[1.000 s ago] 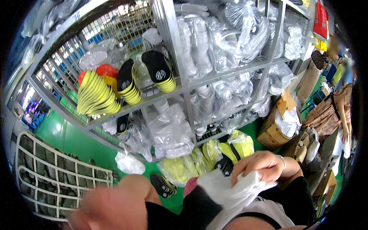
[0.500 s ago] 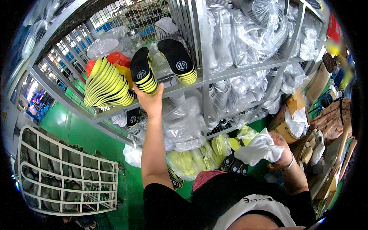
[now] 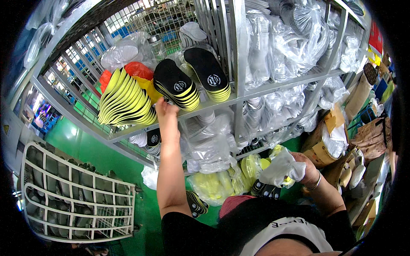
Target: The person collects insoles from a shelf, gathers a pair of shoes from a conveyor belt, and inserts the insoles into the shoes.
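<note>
Left hand (image 3: 165,112) raised to the wire shelf (image 3: 205,104), fingers closed on the lower edge of a stack of black-and-yellow insoles (image 3: 176,88) lying on that shelf. Fanned yellow insoles (image 3: 126,101) just left of the stack, on the same shelf. Right hand (image 3: 304,167) well below the shelf (lower right), clenched around a crumpled clear plastic bag (image 3: 279,167). White wire basket (image 3: 72,200) on green floor, below and far left of the shelf.
</note>
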